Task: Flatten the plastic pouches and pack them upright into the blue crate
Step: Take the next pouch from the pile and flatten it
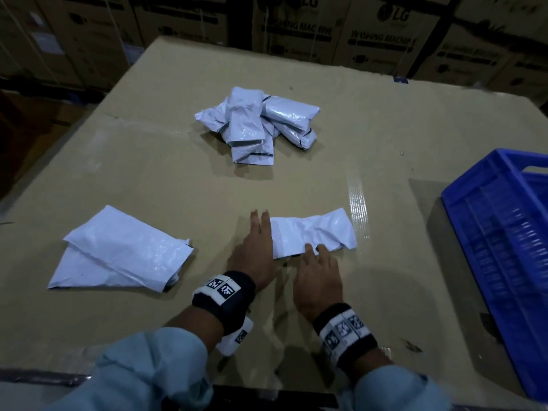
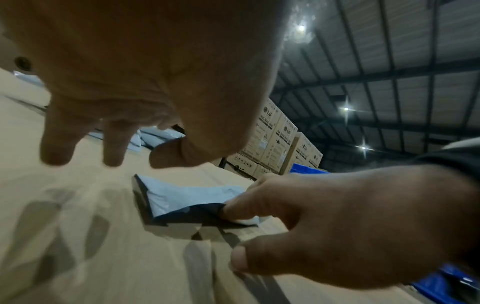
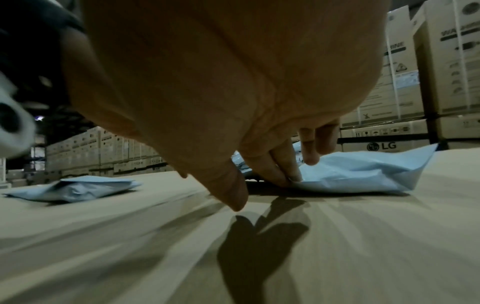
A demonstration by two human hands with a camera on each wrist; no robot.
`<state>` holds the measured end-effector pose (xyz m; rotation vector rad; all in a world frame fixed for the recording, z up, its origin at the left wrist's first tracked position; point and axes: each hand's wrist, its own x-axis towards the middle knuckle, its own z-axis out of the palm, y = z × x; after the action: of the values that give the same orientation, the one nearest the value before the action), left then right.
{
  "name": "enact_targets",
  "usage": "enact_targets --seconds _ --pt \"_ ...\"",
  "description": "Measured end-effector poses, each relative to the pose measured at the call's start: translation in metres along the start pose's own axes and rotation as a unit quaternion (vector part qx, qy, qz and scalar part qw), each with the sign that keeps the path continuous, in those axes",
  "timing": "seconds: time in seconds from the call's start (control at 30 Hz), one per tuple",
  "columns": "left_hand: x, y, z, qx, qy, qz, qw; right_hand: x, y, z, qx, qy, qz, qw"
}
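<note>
Pouch [image 1: 314, 234] under work lies crumpled on the bench [image 1: 178, 179], between the blue crate [image 1: 504, 232] and the flattened pair [image 1: 118, 253]; the folded heap [image 1: 258, 123] sits beyond it. We judge the film light, limp and slippery, with no stiffness: it should crease, trap air and slide on cardboard. Best taken at an edge or corner. Left hand [image 1: 256, 250], fingers straight, rests flat at the pouch's end farthest from the crate, holding nothing. Right hand [image 1: 318, 277] pinches the pouch's near edge, fingertips [image 3: 291, 174] curled onto the film.
</note>
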<state>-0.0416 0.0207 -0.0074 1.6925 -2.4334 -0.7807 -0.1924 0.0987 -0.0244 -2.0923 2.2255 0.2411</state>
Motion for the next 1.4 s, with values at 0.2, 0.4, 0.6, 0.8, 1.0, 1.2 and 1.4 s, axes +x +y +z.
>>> enact_targets --seconds 0.2,0.4,0.6,0.8,1.0,1.2,1.4 --pt "-0.01 0.004 0.033 0.03 -0.026 0.11 0.993 -0.054 -0.007 0.02 0.058 -0.004 0.008 0.998" --pt "-0.015 0.001 0.043 0.175 -0.091 0.136 0.971 -0.053 0.016 0.001 0.211 0.167 0.096 0.958" --pt "-0.01 0.006 0.048 0.147 -0.082 0.174 0.97 -0.013 0.036 0.029 0.089 0.034 -0.005 0.995" --pt "-0.014 -0.002 0.058 0.115 -0.069 0.166 0.977 -0.014 0.051 0.049 0.081 0.022 0.008 0.996" --pt "-0.017 -0.002 0.06 0.111 -0.048 0.18 0.976 -0.012 0.053 0.054 0.098 0.012 0.021 0.995" --pt "-0.015 0.0 0.061 0.118 -0.039 0.187 0.975 -0.011 0.053 0.052 0.113 0.003 0.029 0.993" --pt "-0.014 -0.003 0.066 0.151 -0.013 0.181 0.972 -0.01 0.06 0.052 0.139 0.008 0.07 0.988"
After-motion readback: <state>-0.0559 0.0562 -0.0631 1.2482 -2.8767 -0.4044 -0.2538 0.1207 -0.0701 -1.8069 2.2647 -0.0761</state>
